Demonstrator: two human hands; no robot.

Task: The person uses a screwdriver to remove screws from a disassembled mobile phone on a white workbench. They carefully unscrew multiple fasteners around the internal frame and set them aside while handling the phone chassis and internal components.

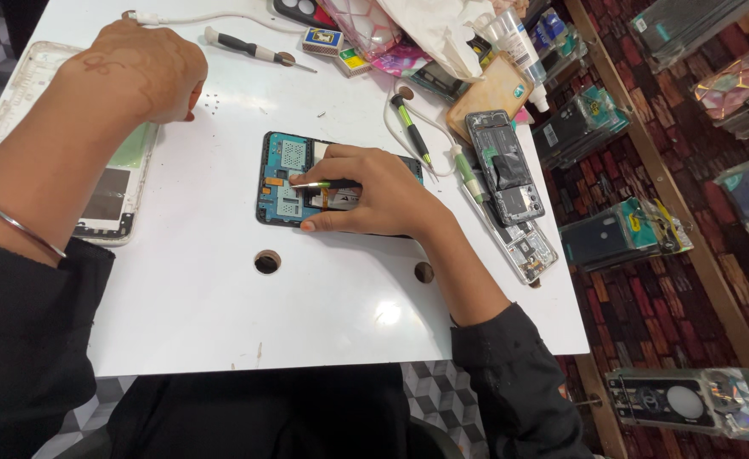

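white tabletop (221,314) carried an opened smartphone (282,180), its blue circuit boards exposed, lying flat near the middle. the right hand (374,191) lay across that phone, fingers closed around slim tweezers (322,184) whose tip pointed at the boards, the thumb braced on the phone's near edge. the left hand (145,72) rested beyond and to the left of the phone, fingers curled loosely into a fist, holding nothing that could be seen. left of the phone lay a pale phone frame (115,191); beyond it a black-handled screwdriver (247,48); to its right a green-handled tool (412,127) and another dismantled phone (504,166).
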